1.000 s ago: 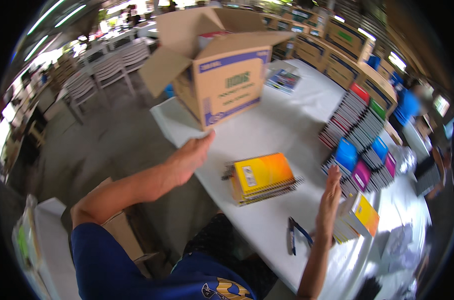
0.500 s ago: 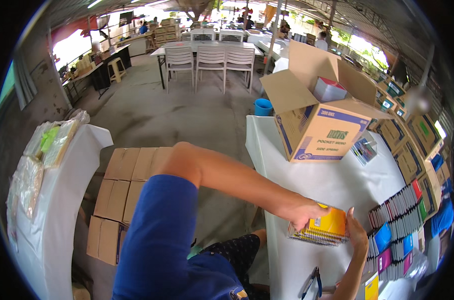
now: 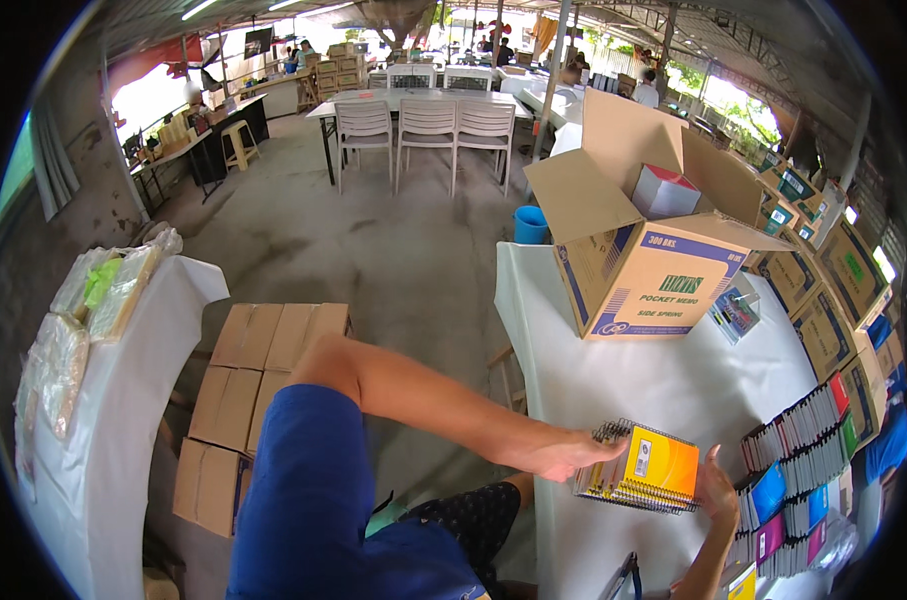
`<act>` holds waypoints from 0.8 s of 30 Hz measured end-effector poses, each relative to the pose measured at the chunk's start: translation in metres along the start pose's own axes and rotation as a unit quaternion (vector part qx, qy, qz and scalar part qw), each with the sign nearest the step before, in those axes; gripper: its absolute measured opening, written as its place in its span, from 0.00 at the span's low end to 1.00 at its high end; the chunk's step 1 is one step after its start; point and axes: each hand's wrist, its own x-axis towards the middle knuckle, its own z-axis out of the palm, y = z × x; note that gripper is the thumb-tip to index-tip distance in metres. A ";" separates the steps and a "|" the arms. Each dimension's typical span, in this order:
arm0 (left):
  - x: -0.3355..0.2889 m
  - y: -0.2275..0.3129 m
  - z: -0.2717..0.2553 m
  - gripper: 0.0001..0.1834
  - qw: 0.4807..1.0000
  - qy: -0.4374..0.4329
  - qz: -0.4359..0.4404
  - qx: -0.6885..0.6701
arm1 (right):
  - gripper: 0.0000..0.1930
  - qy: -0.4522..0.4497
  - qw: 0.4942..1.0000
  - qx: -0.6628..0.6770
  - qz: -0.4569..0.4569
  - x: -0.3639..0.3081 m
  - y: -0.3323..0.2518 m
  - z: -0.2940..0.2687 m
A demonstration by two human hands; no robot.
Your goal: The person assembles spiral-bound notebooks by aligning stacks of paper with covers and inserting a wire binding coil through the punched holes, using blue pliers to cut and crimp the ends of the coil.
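Left hand (image 3: 563,455) half closed, thumb on top, and the left end of the yellow spiral-bound notebooks (image 3: 665,462) is gripped! Over the white table (image 3: 573,390) the stack is held, lifted or resting cannot be told. Against its right end the right hand (image 3: 716,492) is set, finger closure hidden. Gathering the stack seems in hand; even pressure from both sides is called for next.

Bare left arm (image 3: 448,410) reaches rightward from a bent elbow (image 3: 325,368), bare left hand (image 3: 571,456) facing the bare right hand (image 3: 716,490)
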 end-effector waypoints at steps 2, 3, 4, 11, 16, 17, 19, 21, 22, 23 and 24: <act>0.007 -0.023 -0.008 0.45 0.968 0.230 -0.103 0.010 | 0.40 0.010 0.999 0.034 0.008 0.013 0.015 0.007; 0.009 -0.029 -0.015 0.45 0.968 0.228 -0.102 0.009 | 0.41 0.029 0.997 0.071 0.011 0.017 0.024 0.007; 0.010 -0.034 -0.021 0.48 0.983 0.169 -0.061 -0.022 | 0.41 0.030 0.997 0.071 0.013 0.020 0.031 0.008; 0.043 -0.037 -0.040 0.40 0.996 0.062 0.010 -0.067 | 0.22 -0.053 0.955 0.282 -0.069 -0.007 0.060 0.030; 0.061 -0.024 -0.059 0.28 0.991 0.022 0.028 -0.133 | 0.30 0.034 0.947 0.312 -0.063 -0.024 0.079 0.067; 0.056 -0.014 -0.051 0.26 0.993 -0.006 0.051 -0.105 | 0.33 0.047 0.952 0.295 -0.064 -0.026 0.076 0.075; 0.051 0.008 -0.031 0.24 0.996 0.058 -0.031 -0.068 | 0.38 0.059 0.954 0.286 -0.065 -0.027 0.069 0.090; 0.047 0.007 -0.038 0.23 0.994 0.061 -0.047 -0.081 | 0.39 0.064 0.950 0.299 -0.066 -0.026 0.057 0.101; 0.046 0.006 -0.037 0.24 0.994 0.070 -0.041 -0.075 | 0.40 0.061 0.954 0.287 -0.061 -0.027 0.052 0.102; 0.045 0.006 -0.034 0.25 0.994 0.079 -0.036 -0.068 | 0.41 0.056 0.958 0.277 -0.055 -0.029 0.049 0.101; 0.045 0.006 -0.030 0.25 0.994 0.069 -0.044 -0.066 | 0.41 0.067 0.955 0.283 -0.054 -0.030 0.044 0.100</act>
